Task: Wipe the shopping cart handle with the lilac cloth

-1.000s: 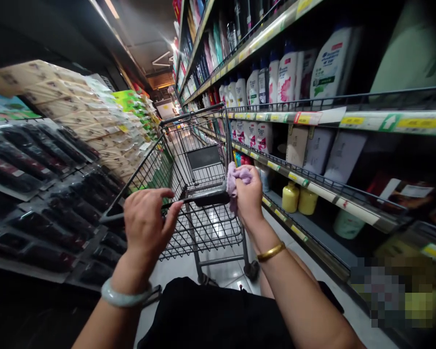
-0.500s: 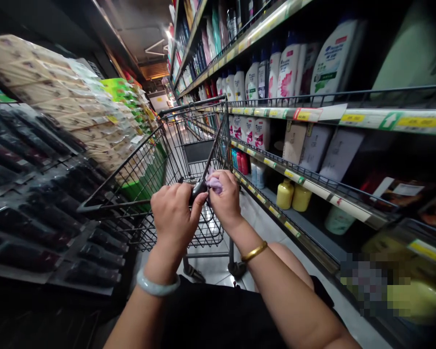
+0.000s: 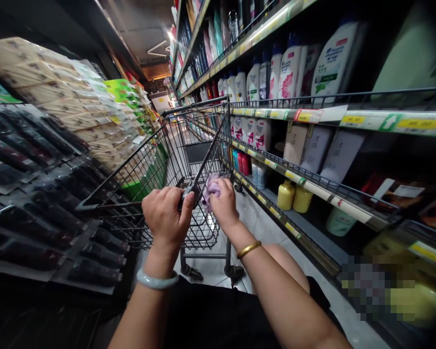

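A black wire shopping cart (image 3: 199, 149) stands in front of me, its near rim running across at hand height. My left hand (image 3: 168, 213) is wrapped round the dark handle (image 3: 189, 190) at the cart's near corner, thumb on top. Just to the right, my right hand (image 3: 223, 203) is closed on a crumpled light purple cloth (image 3: 212, 190), which bunches out past the fingers at the cart's right side. The two hands are apart. A pale bangle circles the left wrist and a gold one the right.
Shelves (image 3: 276, 111) of shampoo bottles (image 3: 288, 72) line the right side. Yellow jars (image 3: 285, 195) sit on a lower shelf. Stacked beige packs (image 3: 58, 97) and dark wrapped goods (image 3: 32, 194) rise at the left. White floor tiles (image 3: 252, 223) show beside the cart.
My right hand has drawn back from the handle with the cloth, and more of the cloth now shows. My left hand has shifted slightly left, still gripping the handle.
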Motion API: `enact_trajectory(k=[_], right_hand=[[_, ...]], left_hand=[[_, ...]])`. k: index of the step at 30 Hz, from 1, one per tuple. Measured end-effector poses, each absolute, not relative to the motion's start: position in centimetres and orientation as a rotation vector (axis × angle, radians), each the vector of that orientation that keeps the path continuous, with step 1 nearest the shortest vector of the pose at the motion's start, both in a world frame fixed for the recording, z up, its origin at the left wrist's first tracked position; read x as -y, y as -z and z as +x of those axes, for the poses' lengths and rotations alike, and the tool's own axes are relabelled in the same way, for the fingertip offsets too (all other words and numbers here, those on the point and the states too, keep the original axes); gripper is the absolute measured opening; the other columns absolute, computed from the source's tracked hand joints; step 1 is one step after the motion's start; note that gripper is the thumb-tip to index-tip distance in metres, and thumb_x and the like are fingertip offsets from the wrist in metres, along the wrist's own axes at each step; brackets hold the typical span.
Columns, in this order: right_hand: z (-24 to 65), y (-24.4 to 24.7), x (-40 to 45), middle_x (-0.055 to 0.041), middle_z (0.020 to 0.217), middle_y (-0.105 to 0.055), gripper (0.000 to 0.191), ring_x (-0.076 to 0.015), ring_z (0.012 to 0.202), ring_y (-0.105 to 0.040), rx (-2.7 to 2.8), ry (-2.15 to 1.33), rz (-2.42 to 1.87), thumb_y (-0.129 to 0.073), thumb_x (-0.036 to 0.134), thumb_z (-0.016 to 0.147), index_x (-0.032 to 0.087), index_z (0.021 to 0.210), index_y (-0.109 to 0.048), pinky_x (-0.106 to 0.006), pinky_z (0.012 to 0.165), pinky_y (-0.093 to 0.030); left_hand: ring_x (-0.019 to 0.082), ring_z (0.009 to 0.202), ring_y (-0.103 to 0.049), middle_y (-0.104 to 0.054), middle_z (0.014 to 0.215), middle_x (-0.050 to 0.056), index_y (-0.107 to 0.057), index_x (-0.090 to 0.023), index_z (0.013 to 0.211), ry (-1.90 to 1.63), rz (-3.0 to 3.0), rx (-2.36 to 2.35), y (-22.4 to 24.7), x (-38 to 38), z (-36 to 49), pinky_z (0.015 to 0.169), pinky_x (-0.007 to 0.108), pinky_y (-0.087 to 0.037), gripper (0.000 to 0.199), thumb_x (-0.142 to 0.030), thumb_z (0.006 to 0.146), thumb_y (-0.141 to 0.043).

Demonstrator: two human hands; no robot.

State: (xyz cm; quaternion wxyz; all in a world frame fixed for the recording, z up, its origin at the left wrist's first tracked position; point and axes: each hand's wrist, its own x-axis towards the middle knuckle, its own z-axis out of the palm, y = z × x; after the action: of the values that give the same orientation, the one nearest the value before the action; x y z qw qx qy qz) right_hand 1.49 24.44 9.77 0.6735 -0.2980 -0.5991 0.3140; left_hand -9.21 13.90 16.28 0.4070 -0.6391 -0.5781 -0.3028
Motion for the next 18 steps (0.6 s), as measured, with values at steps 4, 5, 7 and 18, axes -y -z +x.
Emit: enact_trajectory(k=[4,5,7,18], right_hand=[[1.2,-10.4,-23.8,-0.003,0.097,-0.069,0.028,-0.0199,0.095,-0.066,1.262,-0.77,-0.567,-0.055,0.004,0.073,0.024,0.091,-0.064,-0.035,0.092,-0.056],[1.2,-10.9,-23.3,-0.003,0.099,-0.069,0.027,-0.0199,0.099,-0.067,1.287,-0.726,-0.474,-0.057,0.005,0.076,0.024,0.093,-0.065,-0.035,0.097,-0.056],[1.0,-11.4,-22.6,-0.0038,0.101,-0.069,0.024,-0.0207,0.105,-0.066,1.34,-0.646,-0.371,-0.059,0.007,0.079,0.025,0.094,-0.064,-0.036,0.102,-0.055],[1.3,-14.0,-20.5,-0.0045,0.114,-0.071,0.032,-0.0212,0.116,-0.066,1.386,-0.54,-0.156,-0.061,0.007,0.083,0.027,0.108,-0.064,-0.043,0.11,-0.051]], left_hand=[[0.023,0.069,-0.047,-0.06,0.068,0.003,-0.055,-0.024,0.074,0.794,-1.572,1.444,-16.1,-14.0,-9.2,0.07,0.04,-0.03,0.035,-0.042,0.104,-0.054],[0.023,0.069,-0.047,-0.06,0.068,0.003,-0.055,-0.024,0.074,0.8,-1.567,1.439,-16.1,-14.0,-9.2,0.07,0.04,-0.03,0.035,-0.042,0.104,-0.055],[0.023,0.069,-0.047,-0.06,0.068,0.003,-0.056,-0.024,0.075,0.8,-1.571,1.443,-16.0,-14.0,-9.4,0.07,0.04,-0.03,0.034,-0.042,0.104,-0.055],[0.021,0.063,-0.041,-0.048,0.061,0.001,-0.042,-0.026,0.066,0.985,-1.532,1.366,-15.4,-13.8,-11.8,0.069,0.04,-0.027,0.04,-0.028,0.106,-0.043]])
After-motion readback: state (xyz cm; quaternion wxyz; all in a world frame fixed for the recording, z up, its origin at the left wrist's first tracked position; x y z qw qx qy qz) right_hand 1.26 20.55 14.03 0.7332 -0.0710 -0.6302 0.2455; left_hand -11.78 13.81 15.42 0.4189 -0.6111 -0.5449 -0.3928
